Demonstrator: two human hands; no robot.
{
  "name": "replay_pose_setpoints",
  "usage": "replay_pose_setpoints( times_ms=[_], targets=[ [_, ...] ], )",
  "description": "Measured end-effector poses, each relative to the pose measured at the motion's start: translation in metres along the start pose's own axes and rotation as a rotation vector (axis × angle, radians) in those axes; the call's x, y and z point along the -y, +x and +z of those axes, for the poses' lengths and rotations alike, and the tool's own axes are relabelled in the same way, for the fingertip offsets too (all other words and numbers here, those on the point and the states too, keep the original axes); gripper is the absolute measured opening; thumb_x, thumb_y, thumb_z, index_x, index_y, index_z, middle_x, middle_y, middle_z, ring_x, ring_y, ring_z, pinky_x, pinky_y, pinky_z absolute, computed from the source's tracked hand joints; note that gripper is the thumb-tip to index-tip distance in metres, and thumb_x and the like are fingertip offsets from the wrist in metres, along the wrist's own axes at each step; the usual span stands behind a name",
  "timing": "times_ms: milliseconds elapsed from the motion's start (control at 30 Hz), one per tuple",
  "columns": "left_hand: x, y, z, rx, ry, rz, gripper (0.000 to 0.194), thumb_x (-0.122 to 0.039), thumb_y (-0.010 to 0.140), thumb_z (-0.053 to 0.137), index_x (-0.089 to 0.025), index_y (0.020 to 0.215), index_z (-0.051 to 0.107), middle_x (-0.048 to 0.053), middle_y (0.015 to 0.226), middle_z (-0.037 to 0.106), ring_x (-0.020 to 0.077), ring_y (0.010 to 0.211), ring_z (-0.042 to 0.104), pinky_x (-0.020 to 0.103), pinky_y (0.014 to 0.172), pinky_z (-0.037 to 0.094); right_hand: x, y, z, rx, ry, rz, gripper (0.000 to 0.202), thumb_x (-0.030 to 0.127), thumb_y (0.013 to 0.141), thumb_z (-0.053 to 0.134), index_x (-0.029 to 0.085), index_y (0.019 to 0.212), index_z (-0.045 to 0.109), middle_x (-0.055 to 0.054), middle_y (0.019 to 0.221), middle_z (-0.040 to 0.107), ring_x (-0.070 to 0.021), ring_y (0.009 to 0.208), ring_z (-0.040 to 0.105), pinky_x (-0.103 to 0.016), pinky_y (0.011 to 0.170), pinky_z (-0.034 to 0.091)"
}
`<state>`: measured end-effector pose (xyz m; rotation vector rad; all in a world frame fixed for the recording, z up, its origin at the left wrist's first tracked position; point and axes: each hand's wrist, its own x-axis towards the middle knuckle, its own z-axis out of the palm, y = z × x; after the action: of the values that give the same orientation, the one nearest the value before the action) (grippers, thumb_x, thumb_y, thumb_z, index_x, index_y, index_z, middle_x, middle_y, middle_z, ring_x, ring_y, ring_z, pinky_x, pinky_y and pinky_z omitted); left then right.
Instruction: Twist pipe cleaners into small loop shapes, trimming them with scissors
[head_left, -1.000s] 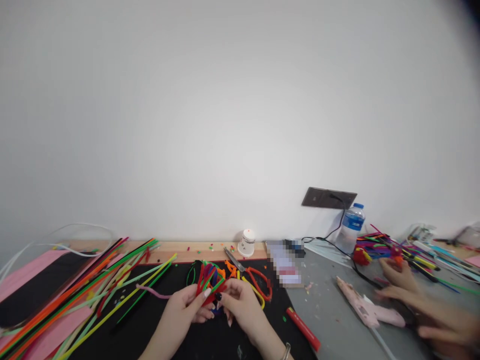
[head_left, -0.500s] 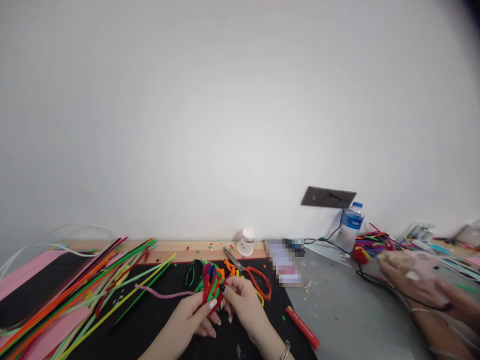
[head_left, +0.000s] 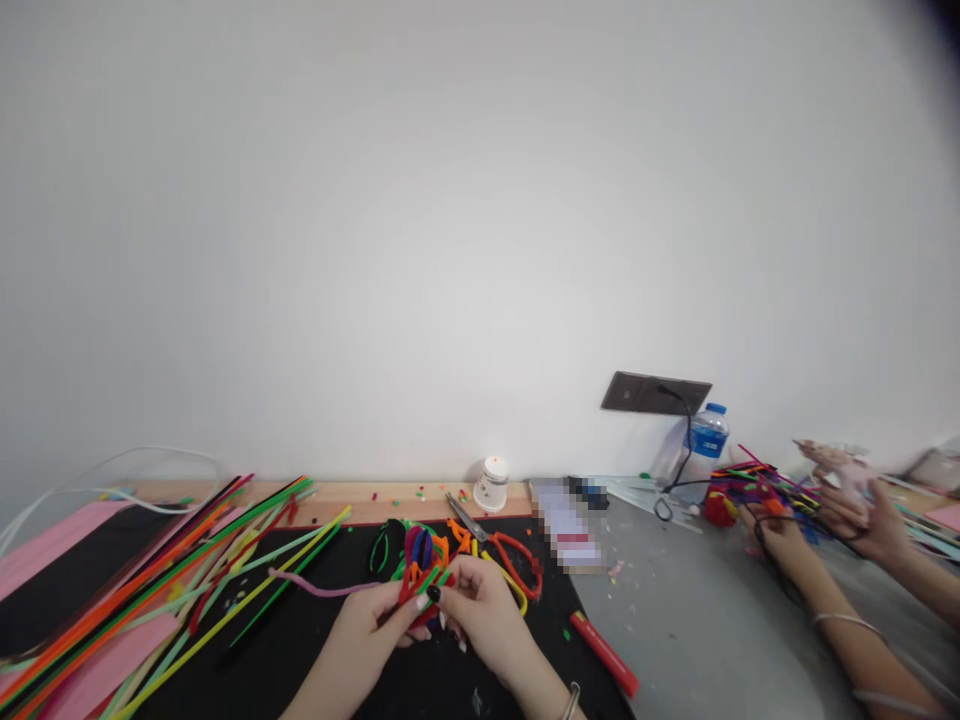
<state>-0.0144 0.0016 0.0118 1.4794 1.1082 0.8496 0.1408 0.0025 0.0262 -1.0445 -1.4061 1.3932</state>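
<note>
My left hand (head_left: 373, 625) pinches a small bundle of red and green pipe cleaners (head_left: 427, 584) over the black mat (head_left: 262, 655). My right hand (head_left: 480, 612) meets it from the other side, thumb and fingers closed on the same bundle, a bracelet at its wrist. Just beyond my fingers lie looped purple, blue and orange pipe cleaners (head_left: 422, 546), partly hidden by the hands. A mauve pipe cleaner (head_left: 322, 590) stretches left from my left hand. Orange-handled scissors (head_left: 517, 560) rest beyond my right hand, blades toward the wall.
Long coloured pipe cleaners (head_left: 172, 590) and pink sheets (head_left: 142, 655) cover the left side. A white cup (head_left: 491, 484) stands by the wall. Rightward are a blurred phone (head_left: 566, 530), a red tube (head_left: 604, 655), a water bottle (head_left: 705, 450), a black cable and another person's hands (head_left: 787, 545).
My fingertips have drawn closer together on the bundle, which has tilted. The other person's hands have parted, one reaching to the pipe cleaners near the bottle, the other holding a pale item farther right.
</note>
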Motion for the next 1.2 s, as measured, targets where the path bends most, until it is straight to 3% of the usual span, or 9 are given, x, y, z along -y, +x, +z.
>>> replay_pose_setpoints(
  times_ms=[200,400,533,800,1067,1200],
  targets=[
    [0.013,0.002,0.004,0.099,-0.072,-0.005,0.039,-0.048,0.077,0.049,-0.013,0.072,0.062,0.004,0.066,0.067,0.0153,0.055,0.064,0.021,0.05,0.046,0.0,0.002,0.001,0.024,0.05,0.019,0.025,0.032,0.069,0.065,0.015,0.059,0.05,0.003,0.043,0.053,-0.0045,0.029,0.04,-0.014,0.029,0.03],
    [0.015,-0.001,0.009,0.229,-0.095,-0.077,0.037,-0.047,0.079,0.046,-0.013,0.076,0.061,0.003,0.067,0.067,0.0082,0.038,0.058,0.014,0.031,0.027,-0.003,0.001,-0.001,0.047,0.023,0.045,0.021,0.028,0.066,0.064,0.013,0.058,0.051,0.006,0.043,0.051,-0.0043,0.029,0.04,-0.015,0.03,0.032],
    [0.011,-0.005,0.009,0.296,-0.117,-0.121,0.038,-0.047,0.08,0.043,-0.013,0.078,0.061,0.004,0.068,0.069,0.0046,0.031,0.053,0.014,0.027,0.017,-0.007,0.001,-0.003,0.072,0.007,0.056,0.016,0.024,0.065,0.064,0.013,0.062,0.052,0.005,0.044,0.053,-0.0042,0.03,0.04,-0.014,0.031,0.031],
    [0.002,-0.009,0.01,0.325,-0.125,-0.211,0.042,-0.055,0.073,0.047,-0.014,0.07,0.052,0.005,0.058,0.067,0.0047,0.028,0.048,0.014,0.027,0.019,-0.003,-0.002,-0.001,0.056,-0.095,0.07,0.014,0.018,0.068,0.056,0.015,0.057,0.047,0.008,0.038,0.043,-0.0036,0.029,0.034,-0.013,0.029,0.023],
    [0.002,-0.009,0.011,0.359,-0.097,-0.249,0.043,-0.059,0.07,0.044,-0.017,0.069,0.049,0.0,0.051,0.062,0.0029,0.022,0.039,0.014,0.024,0.017,-0.003,-0.002,0.001,0.074,-0.083,0.098,0.011,0.018,0.071,0.055,0.016,0.062,0.048,0.008,0.04,0.043,-0.0036,0.028,0.033,-0.013,0.029,0.02],
    [0.004,-0.011,0.011,0.373,-0.082,-0.241,0.039,-0.055,0.074,0.044,-0.017,0.069,0.049,-0.002,0.047,0.059,0.0014,0.02,0.033,0.014,0.023,0.012,-0.004,-0.001,-0.001,0.053,-0.106,0.017,0.013,0.013,0.069,0.057,0.015,0.06,0.049,0.007,0.044,0.044,-0.0045,0.037,0.035,-0.015,0.038,0.023]
  ],
)
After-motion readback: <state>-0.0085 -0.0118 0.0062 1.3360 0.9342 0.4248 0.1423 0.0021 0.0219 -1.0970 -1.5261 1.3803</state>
